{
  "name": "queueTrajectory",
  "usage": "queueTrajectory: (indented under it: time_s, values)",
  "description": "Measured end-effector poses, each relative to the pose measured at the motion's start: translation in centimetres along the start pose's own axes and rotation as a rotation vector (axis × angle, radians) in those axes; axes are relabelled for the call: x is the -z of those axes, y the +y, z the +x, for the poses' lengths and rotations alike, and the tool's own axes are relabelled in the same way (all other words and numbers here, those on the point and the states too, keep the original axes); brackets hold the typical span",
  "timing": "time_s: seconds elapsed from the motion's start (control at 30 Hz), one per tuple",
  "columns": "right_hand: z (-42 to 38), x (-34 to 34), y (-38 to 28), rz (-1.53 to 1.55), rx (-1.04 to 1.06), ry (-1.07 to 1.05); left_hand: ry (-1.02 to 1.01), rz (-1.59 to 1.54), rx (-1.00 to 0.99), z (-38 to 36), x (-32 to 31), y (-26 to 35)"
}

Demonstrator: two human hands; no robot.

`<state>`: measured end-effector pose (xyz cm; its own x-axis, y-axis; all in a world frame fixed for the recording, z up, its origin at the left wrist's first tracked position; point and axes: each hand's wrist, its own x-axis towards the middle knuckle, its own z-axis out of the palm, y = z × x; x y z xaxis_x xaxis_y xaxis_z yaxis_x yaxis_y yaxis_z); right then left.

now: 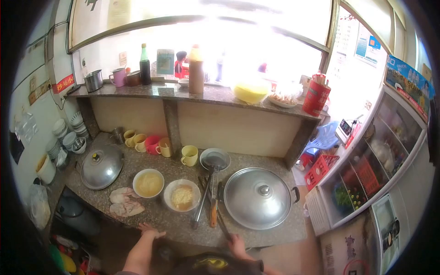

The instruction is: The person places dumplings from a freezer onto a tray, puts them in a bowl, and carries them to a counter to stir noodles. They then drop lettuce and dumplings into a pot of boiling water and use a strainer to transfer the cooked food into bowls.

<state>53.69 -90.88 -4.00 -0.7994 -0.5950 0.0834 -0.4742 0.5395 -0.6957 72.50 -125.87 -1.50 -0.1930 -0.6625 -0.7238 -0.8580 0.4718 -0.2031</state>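
Right hand (236, 244) closed on the near end of a thin dark-handled utensil (222, 225) at the front edge of the speckled granite counter (279, 231); fingers partly hidden by the sleeve and the counter lip, so tightness of the hold not readable. Left hand (151, 231) flat and spread on the counter edge, holding nothing, palm down.

Utensil's long axis running away from the right hand, up and slightly left, toward the cluster of tools between the bowls and the big lid. Lying in that cluster: long metal tongs (202, 201), an orange-handled tool (214, 208), and a dark ladle (214, 161) whose head rests in a shallow grey metal bowl (215, 158) further back. All roughly parallel, handles pointing toward the person.

Just right of the held utensil: large round polished steel wok lid with a knob (259, 197), close beside the handles, possibly touching. Left of the cluster: white bowl of pale shredded food (182, 195), then white bowl of yellow batter-like content (148, 183). Pale folded cloth (124, 201) ahead of the left hand, near but apart. Second domed steel lid (101, 166) further left.

Right hand clearly nearer the tool cluster; left hand nearer the cloth and the two bowls. Row of yellow and pink mugs (146, 143) well behind, against the partition.
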Motion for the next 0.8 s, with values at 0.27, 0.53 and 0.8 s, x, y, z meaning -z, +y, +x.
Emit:
queueTrajectory:
  time_s: [0.27,0.53,0.8]
  values:
    - [-0.2,0.0,0.2,-0.012,0.037,0.027,-0.050,0.015,-0.034,-3.0,1.7,0.3]
    - [-0.6,1.2,-1.7,-0.022,-0.017,0.024,0.040,0.030,-0.010,-0.6,-0.1,-0.1]
    - [-0.6,0.5,-0.7,-0.022,0.015,0.036,-0.011,0.002,-0.028,-3.9,1.7,0.5]
